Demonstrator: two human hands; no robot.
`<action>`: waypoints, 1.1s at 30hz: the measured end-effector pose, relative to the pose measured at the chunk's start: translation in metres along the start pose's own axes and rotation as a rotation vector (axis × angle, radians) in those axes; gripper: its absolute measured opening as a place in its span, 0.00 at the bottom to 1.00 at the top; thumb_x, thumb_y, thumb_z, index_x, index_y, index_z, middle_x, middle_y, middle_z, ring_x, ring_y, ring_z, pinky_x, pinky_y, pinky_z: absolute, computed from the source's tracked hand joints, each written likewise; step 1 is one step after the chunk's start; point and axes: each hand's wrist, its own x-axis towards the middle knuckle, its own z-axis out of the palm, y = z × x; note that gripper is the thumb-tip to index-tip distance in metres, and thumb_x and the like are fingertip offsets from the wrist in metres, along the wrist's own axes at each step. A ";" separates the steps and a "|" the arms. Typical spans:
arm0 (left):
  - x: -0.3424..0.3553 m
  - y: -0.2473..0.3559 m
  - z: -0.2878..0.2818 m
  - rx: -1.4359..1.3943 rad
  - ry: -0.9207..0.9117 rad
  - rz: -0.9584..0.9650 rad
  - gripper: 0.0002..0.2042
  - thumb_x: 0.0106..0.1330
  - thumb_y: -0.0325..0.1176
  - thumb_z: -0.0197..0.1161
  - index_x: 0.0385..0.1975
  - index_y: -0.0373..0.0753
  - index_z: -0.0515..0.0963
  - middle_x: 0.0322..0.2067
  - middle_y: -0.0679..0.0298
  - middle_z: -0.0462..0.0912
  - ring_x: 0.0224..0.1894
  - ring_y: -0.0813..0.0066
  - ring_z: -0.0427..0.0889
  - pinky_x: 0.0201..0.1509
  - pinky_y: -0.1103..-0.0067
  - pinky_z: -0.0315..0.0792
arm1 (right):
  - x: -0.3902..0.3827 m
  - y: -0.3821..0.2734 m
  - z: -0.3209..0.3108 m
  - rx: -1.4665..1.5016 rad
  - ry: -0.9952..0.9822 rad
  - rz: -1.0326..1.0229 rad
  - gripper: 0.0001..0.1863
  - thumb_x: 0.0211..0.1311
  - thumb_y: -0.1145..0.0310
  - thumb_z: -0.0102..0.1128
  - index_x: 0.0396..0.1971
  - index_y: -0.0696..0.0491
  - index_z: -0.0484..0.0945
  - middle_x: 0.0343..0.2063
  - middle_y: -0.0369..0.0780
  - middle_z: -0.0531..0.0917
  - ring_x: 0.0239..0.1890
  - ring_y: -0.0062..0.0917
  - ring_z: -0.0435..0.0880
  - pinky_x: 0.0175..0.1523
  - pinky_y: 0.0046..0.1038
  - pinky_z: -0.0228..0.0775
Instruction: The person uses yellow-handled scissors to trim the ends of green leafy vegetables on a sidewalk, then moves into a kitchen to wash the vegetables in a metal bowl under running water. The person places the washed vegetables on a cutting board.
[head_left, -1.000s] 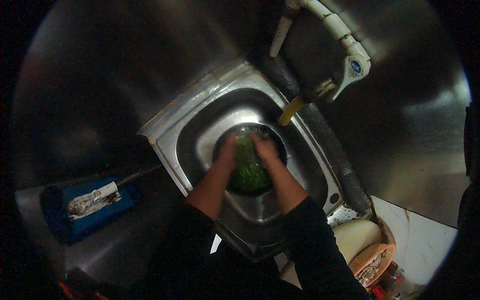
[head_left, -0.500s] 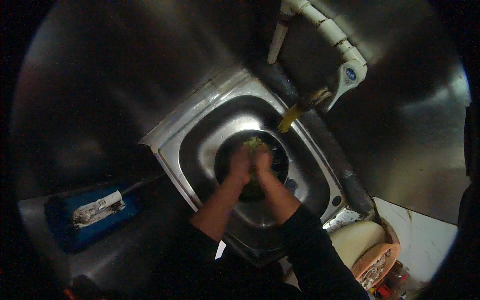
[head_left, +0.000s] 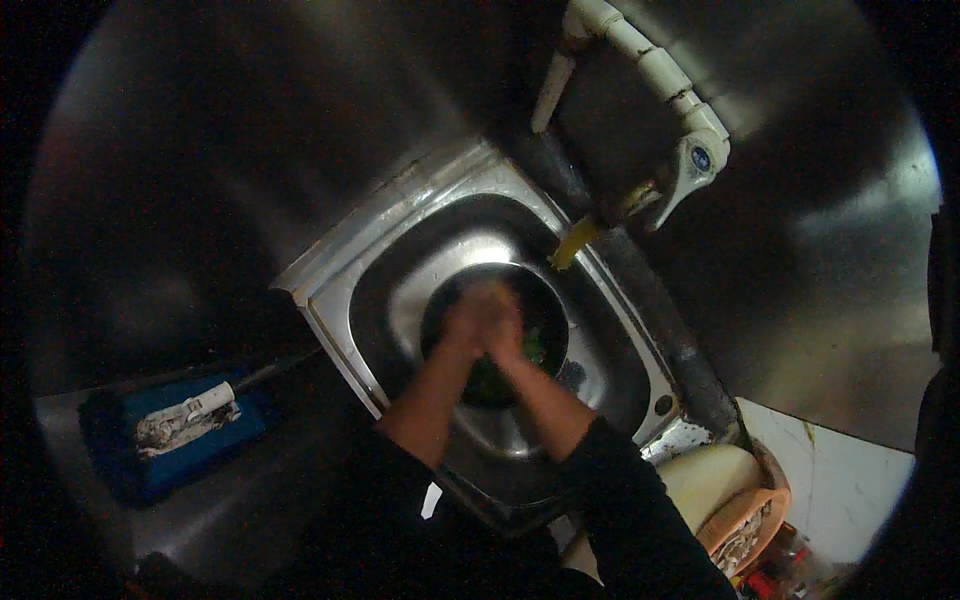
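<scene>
A round metal bowl [head_left: 556, 310], dark inside, stands in the steel sink [head_left: 400, 240]. Green leafy vegetables [head_left: 536, 348] lie in the bowl, partly covered by my wrists. Over the bowl, my left hand [head_left: 466, 322] and my right hand [head_left: 503, 318] are pressed together, both blurred by motion. Their fingers look closed against each other, and whatever lies between the palms is hidden. My forearms reach in from the lower edge, in dark sleeves.
A white tap [head_left: 695, 165] on a white pipe, with a yellow spout piece [head_left: 575, 243], hangs over the sink's right rim. An orange basket [head_left: 745, 525] sits by a pale rounded board at lower right. A white-handled tool [head_left: 190, 415] lies on something blue at left.
My hands have come together from slightly apart. The greens that showed between my fingertips are out of sight there, and greens now show in the bowl beside my right wrist.
</scene>
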 end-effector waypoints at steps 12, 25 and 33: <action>0.092 -0.053 -0.050 0.030 -0.387 0.291 0.17 0.67 0.46 0.55 0.46 0.40 0.76 0.44 0.61 0.79 0.46 0.64 0.76 0.49 0.67 0.73 | -0.001 0.029 0.018 0.214 0.000 0.197 0.18 0.63 0.59 0.51 0.45 0.56 0.76 0.40 0.50 0.80 0.44 0.44 0.78 0.47 0.37 0.72; 0.027 -0.003 -0.022 -0.148 -0.246 0.108 0.17 0.66 0.44 0.56 0.49 0.41 0.75 0.47 0.61 0.78 0.48 0.68 0.76 0.53 0.69 0.72 | 0.004 0.027 0.021 0.050 -0.060 -0.050 0.17 0.68 0.63 0.43 0.49 0.55 0.75 0.46 0.44 0.80 0.47 0.33 0.79 0.51 0.32 0.70; 0.022 -0.003 -0.016 0.057 -0.116 0.114 0.17 0.65 0.42 0.54 0.49 0.40 0.75 0.48 0.58 0.78 0.46 0.63 0.78 0.48 0.69 0.74 | 0.002 -0.006 0.005 -0.227 -0.155 0.000 0.19 0.68 0.61 0.40 0.51 0.55 0.74 0.53 0.48 0.76 0.53 0.41 0.75 0.59 0.38 0.65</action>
